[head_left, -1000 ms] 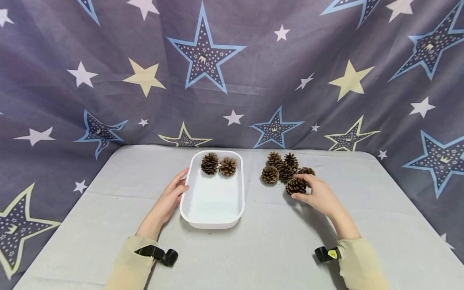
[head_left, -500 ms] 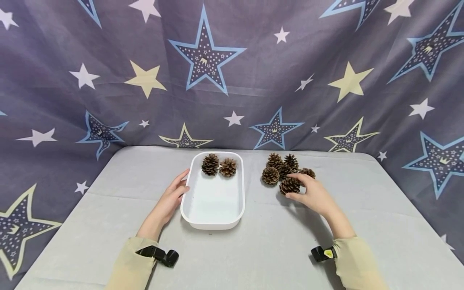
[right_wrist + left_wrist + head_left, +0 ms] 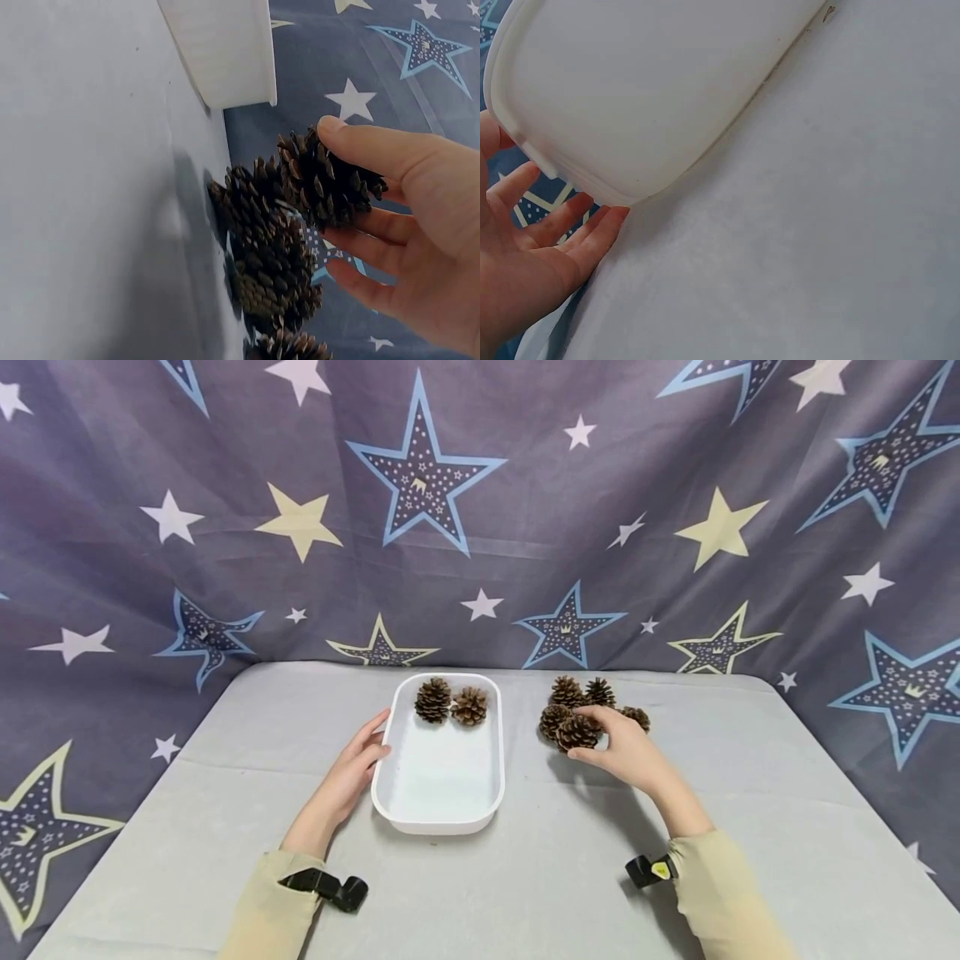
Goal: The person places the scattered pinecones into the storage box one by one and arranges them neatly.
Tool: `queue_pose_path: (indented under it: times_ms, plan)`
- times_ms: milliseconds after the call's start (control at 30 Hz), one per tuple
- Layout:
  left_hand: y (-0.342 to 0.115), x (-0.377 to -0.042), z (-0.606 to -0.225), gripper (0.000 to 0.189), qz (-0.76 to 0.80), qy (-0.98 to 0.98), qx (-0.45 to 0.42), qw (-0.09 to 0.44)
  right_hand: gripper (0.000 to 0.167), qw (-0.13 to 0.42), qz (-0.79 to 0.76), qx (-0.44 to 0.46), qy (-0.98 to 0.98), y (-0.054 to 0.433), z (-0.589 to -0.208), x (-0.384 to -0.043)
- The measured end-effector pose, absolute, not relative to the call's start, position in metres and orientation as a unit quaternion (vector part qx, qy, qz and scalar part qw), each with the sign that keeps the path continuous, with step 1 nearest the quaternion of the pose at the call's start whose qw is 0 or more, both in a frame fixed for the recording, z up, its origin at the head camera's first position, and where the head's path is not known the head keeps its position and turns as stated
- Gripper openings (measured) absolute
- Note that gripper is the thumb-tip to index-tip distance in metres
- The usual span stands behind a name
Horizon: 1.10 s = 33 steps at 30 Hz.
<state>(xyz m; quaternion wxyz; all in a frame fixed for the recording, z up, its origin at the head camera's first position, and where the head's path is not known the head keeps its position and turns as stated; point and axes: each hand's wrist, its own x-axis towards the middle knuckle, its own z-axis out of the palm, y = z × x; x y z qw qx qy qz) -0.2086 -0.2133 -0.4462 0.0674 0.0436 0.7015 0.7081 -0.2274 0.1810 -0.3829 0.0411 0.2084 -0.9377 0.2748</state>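
My right hand (image 3: pixel 630 753) pinches a brown pine cone (image 3: pixel 576 734) between thumb and fingers; in the right wrist view the held pine cone (image 3: pixel 319 176) is raised off the cloth, overlapping the pile. Behind and beside it are several more pine cones (image 3: pixel 566 691). On the left stands a white rectangular tub (image 3: pixel 438 777) with two pine cones (image 3: pixel 432 700) at its far end. My left hand (image 3: pixel 352 774) holds the tub's left side, thumb at the rim and fingers against the outer wall. The left wrist view shows those fingertips (image 3: pixel 619 214) near the tub's lower corner.
A light grey cloth (image 3: pixel 300 877) covers the table. A dark curtain (image 3: pixel 480 510) with printed stars hangs right behind the table's far edge. One pine cone (image 3: pixel 636 718) lies to the right of the pile, beyond my right hand.
My right hand has moved left with the pine cone, from the pile's right front to in front of its left part. The left hand and the tub have stayed in place.
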Motion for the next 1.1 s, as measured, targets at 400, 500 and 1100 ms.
queue_pose_path:
  times_ms: [400,500,1100]
  plan:
    - [-0.216,-0.209,-0.447,0.060,0.708,0.701,0.042,0.068,0.066,0.039,0.266,0.230,-0.935,0.151,-0.373,-0.234]
    - [-0.216,-0.209,-0.447,0.059,0.708,0.701,0.044,0.069,0.066,0.041,0.262,0.243,-0.933,0.143,-0.370,-0.235]
    - [-0.215,-0.209,-0.447,0.060,0.710,0.699,0.044,0.070,0.065,0.072,0.247,0.276,-0.926,0.099,-0.361,-0.238]
